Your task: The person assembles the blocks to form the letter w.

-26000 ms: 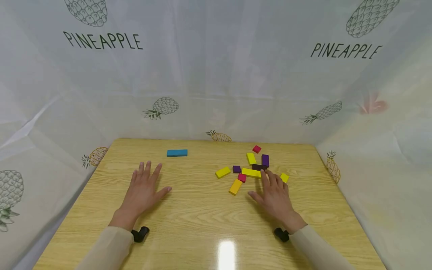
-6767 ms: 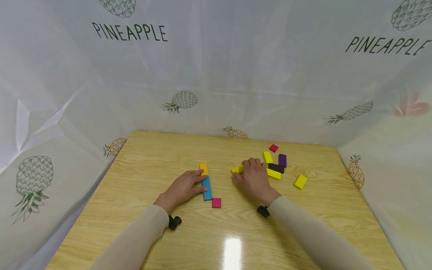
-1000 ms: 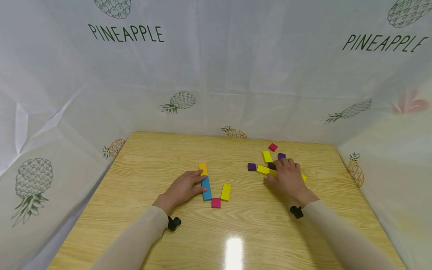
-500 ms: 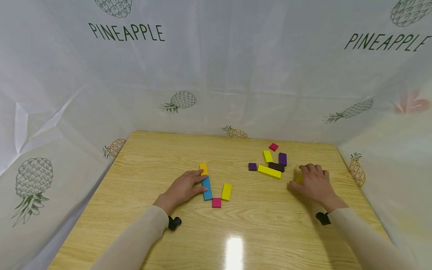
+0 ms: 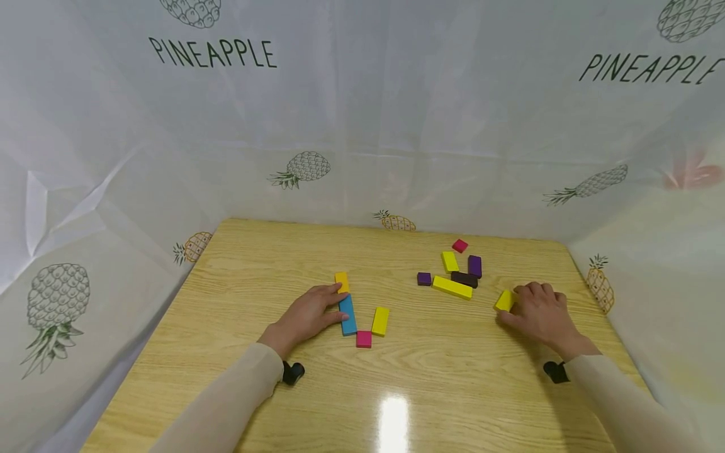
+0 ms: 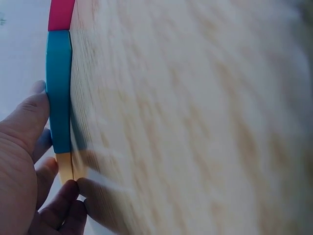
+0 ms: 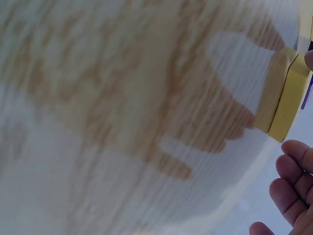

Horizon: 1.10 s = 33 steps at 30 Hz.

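My left hand (image 5: 306, 313) rests on the table with thumb and fingertips lying against a blue block (image 6: 59, 93) and an orange block (image 5: 342, 281) set end to end. A red square block (image 5: 364, 340) touches the blue one's near corner. To its right a yellow block (image 5: 381, 321) slants upward, so the blocks form a rough V. At the right, my right hand (image 5: 540, 314) is around a separate yellow block (image 7: 288, 98). In the right wrist view its thumb is by one end and its slightly bent fingertips sit just off the other.
Back right of centre lies a loose cluster: a long yellow block (image 5: 452, 287), a black block (image 5: 464, 280), a purple block (image 5: 474, 266), a shorter yellow block (image 5: 450, 261), a red block (image 5: 460, 246) and a small purple block (image 5: 424, 279). A pineapple-print curtain (image 5: 351, 126) surrounds the wooden table (image 5: 255, 251).
Over the last second my right hand has moved right from the cluster to the separate yellow block; my left hand stays put. Earlier, the blue, orange, red and yellow V blocks lay elsewhere.
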### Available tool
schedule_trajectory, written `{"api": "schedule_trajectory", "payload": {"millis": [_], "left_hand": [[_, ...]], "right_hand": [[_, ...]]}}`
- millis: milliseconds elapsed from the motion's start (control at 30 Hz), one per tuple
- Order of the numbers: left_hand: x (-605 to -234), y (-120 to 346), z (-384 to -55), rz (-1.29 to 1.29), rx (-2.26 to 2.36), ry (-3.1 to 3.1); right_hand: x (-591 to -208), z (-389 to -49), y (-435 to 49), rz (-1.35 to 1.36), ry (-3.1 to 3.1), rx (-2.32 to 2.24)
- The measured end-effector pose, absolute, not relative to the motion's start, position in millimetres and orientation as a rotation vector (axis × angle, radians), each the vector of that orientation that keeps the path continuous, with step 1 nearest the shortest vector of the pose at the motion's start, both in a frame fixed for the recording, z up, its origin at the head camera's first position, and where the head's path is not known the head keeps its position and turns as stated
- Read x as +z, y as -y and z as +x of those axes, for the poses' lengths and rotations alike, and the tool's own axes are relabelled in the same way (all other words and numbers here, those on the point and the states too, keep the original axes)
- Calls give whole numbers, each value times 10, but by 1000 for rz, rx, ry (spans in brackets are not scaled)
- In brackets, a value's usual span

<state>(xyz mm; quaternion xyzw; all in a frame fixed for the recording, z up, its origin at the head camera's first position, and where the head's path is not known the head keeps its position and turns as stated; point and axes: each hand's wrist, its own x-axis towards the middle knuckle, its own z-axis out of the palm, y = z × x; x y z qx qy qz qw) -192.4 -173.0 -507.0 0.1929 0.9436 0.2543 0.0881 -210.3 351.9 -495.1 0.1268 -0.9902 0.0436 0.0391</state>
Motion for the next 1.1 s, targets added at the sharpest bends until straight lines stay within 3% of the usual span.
{"api": "schedule_trajectory", "payload": {"millis": [1100], "left_hand": [[-5048,1726,-1903,572,775,-2800]], "right_hand": [[-4970,-2217,-3363,510,2804,215]]}}
